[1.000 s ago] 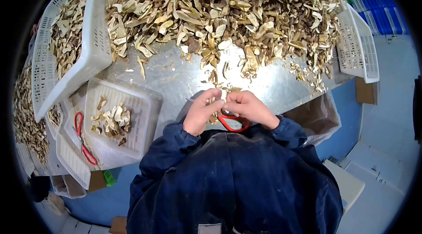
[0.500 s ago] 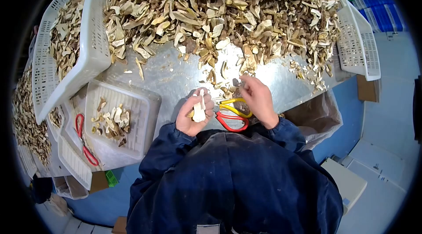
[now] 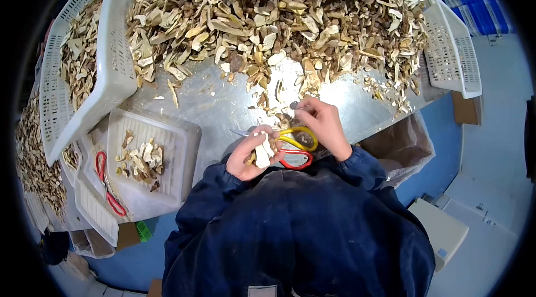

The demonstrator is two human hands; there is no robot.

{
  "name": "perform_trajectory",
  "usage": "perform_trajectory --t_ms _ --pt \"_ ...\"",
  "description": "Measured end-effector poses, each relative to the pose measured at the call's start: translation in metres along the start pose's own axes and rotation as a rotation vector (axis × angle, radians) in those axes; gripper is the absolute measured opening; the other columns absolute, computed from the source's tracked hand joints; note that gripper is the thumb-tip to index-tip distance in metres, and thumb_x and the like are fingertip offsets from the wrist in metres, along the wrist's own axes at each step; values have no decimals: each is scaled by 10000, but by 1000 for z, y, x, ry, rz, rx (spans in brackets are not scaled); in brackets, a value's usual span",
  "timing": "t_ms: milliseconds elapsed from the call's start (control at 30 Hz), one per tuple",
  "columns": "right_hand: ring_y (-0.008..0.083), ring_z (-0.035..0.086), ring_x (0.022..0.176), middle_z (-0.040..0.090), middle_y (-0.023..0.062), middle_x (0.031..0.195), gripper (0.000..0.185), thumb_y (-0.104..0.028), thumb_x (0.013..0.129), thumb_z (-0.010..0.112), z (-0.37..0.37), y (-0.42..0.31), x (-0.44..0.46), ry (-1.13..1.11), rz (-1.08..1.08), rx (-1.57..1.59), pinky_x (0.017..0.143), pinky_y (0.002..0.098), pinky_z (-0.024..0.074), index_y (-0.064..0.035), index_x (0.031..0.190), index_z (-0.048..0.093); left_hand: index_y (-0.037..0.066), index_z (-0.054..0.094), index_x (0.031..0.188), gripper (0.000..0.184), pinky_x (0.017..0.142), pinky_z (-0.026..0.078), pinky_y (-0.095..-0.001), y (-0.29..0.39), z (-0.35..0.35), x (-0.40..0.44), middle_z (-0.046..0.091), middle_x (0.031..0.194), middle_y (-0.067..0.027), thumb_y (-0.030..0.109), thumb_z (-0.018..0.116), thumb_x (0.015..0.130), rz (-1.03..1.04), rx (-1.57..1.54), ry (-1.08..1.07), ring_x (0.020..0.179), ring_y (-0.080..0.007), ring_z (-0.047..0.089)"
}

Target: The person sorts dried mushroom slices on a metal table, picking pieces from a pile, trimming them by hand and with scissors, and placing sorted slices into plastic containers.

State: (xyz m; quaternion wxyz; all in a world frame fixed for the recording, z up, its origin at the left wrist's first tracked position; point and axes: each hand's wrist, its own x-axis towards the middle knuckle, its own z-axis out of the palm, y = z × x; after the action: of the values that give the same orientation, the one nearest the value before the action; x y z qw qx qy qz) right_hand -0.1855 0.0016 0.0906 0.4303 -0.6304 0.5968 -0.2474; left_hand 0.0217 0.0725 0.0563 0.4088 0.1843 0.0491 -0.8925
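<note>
Pale slices (image 3: 263,154): being held within the half-curled fingers of the left hand (image 3: 242,160), long axis running towards the torso (image 3: 301,224); right hand (image 3: 325,125): fingertips being held nearly together beyond, contents indiscernible.

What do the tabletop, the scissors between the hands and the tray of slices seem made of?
Tabletop: likely smooth stainless steel; grey with bright glare.
Scissors: grey blade looks like metal; yellow and red handles probably smooth plastic, given their solid colour.
Tray: probably plastic; cloudy, translucent walls.
</note>
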Motion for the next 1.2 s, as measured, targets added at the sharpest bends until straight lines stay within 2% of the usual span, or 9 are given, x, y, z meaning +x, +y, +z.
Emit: perform_trajectory --t_ms 67,100,300,433,633,933,1067,1100,1200 --pt "226 621 573 644 136 677 157 -151 805 629 -10 7 7 135 56 -134 548 304 465 -7 865 645 104 488 1070 142 873 483 -381 -1 -3 1 530 1033 -54 162 488 940 -25 20 -105 959 -179 538" --pt "240 622 580 644 140 686 154 -149 804 627 -15 11 10 184 51 -162 553 312 469 -10 864 647 93 479 1017 101 791 500 -325 1 11 -1 487 926 -41 146 498 934 -40 61 -52 867 -149 515" --pt "280 616 637 632 137 711 136 -157 801 626 -26 21 28 335 -6 -309 585 358 474 -24 826 643 77 476 1013 101 602 478 -238 2 5 5 486 939 -51 134 498 933 -64 3 -71 866 -138 502" --pt "286 609 689 615 128 781 134 -163 798 627 -21 18 34 386 -1 -502 611 366 471 -31 819 623 75 477 1017 100 588 465 -227 4 7 6 479 937 -49 129 492 934 -48 -2 -49 855 -140 494" --pt "295 595 698 580 128 803 155 -168 778 632 -25 25 32 267 -70 -165 630 366 473 -33 847 602 82 483 1020 99 582 452 -213 4 5 5 481 935 -44 127 495 932 -32 -19 -26 856 -143 491" --pt "315 580 814 549 135 932 208 -125 767 638 -8 9 26 201 -253 -534 674 385 488 -40 953 603 91 492 1032 112 581 442 -204 8 8 8 501 938 -30 124 503 926 -13 -19 12 844 -133 491" --pt "267 593 719 584 129 803 117 -82 785 615 -18 32 31 160 -68 -134 654 329 481 -6 871 634 80 495 1018 106 586 447 -208 10 7 5 509 928 -31 132 504 925 3 -39 11 848 -128 504" --pt "243 592 686 591 125 744 84 -69 794 599 -20 32 29 168 35 101 648 305 473 0 814 642 74 497 1011 106 587 450 -211 10 6 4 513 921 -31 137 505 926 7 -47 19 850 -127 512" --pt "248 602 713 595 125 790 113 -80 786 607 -27 26 25 198 -45 -65 659 316 478 -9 869 639 73 500 1006 100 589 452 -216 9 3 5 522 927 -33 133 500 927 2 -74 32 850 -128 517"
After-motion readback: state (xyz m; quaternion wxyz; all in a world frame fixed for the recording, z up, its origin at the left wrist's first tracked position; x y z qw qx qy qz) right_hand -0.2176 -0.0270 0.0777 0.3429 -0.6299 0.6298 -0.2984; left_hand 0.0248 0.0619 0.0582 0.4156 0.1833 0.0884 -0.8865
